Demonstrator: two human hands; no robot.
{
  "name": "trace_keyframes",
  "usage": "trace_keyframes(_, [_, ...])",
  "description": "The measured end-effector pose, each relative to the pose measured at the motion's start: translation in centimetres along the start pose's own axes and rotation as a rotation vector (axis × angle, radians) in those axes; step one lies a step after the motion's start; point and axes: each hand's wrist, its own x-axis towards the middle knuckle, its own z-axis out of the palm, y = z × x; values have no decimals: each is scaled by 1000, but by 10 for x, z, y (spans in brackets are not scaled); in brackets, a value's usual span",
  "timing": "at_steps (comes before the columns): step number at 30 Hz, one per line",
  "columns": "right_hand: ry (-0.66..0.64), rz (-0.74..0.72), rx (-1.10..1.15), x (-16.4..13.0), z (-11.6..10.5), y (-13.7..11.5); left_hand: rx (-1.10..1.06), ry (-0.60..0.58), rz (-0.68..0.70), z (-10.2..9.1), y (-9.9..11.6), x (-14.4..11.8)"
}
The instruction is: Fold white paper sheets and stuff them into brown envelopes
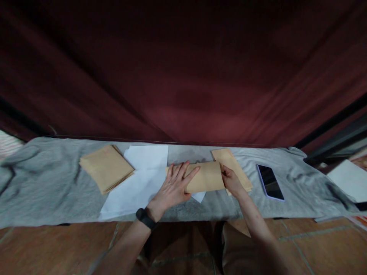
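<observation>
Here's the brown paper piece (208,177), lying crosswise at the middle of the desk (54,191), just in front of the person. The left grip (177,182) is spread, fingers fanned flat over the paper's left end, thumb by the near edge; the right grip (226,176) is pinched together on the right end, so the paper sits squarely between the two.

Around it, a busy scene! A white slip (200,196) peeks out below the near edge. Large white paper (132,191) spreads to the left, partly under a brown stack (107,168). Close on the right, a brown pile (235,168) lies behind the right grip, which covers part of it. Further right, a phone (271,182), dark screen up, well clear of the paper. Beyond the desk hangs a dark red curtain (183,95).

And the hard bits: the left hand hides the paper's left end, the right fingertips are tough to make out, most of the slip is covered, and a white object (348,179) is cut off at the right edge.
</observation>
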Motion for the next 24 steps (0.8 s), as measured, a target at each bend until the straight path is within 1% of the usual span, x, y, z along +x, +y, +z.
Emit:
trace_keyframes(1, [32,-27,-26,1,-2,1,-1,-6,-7,0,-1,0])
trace_keyframes(2, [95,-73,-59,1,-5,2,-1,-7,-18,0,-2,0])
trace_keyframes(3, [185,-131,-95,2,-8,2,-3,-7,-34,0,-4,0])
trace_keyframes(5, [413,-229,-142,2,-16,1,-15,-3,-78,1,-6,0])
trace_keyframes(6, [470,-242,-146,1,-19,0,-24,0,-97,1,-6,0])
trace_keyframes(7, [440,-226,-118,0,-22,-1,-34,1,-109,2,-6,0])
trace_keyframes(8, [353,-181,-76,-2,-25,-2,-43,1,-110,3,-5,-1])
trace_keyframes(10, [154,-39,-20,-6,-28,-5,-65,-10,-84,5,-2,-2])
trace_keyframes(11, [75,34,-17,-9,-29,-7,-79,-21,-66,6,-1,-3])
trace_keyframes(13, [-15,132,-62,-15,-32,-13,-107,-46,-33,7,2,-4])
trace_keyframes(15, [-102,144,-133,-21,-34,-20,-136,-72,-19,8,4,-4])
trace_keyframes(17, [-239,182,-192,-28,-36,-27,-169,-99,-14,8,5,-3])
trace_keyframes(19, [-361,243,-191,-37,-35,-31,-216,-136,7,6,6,-3])
trace_keyframes(21, [-426,297,-147,-45,-33,-29,-265,-181,46,2,8,-2])
trace_keyframes(22, [-436,309,-125,-49,-31,-27,-287,-200,62,0,9,-2])
trace_keyframes(24, [-387,258,-122,-55,-26,-19,-314,-228,82,-3,11,-3])
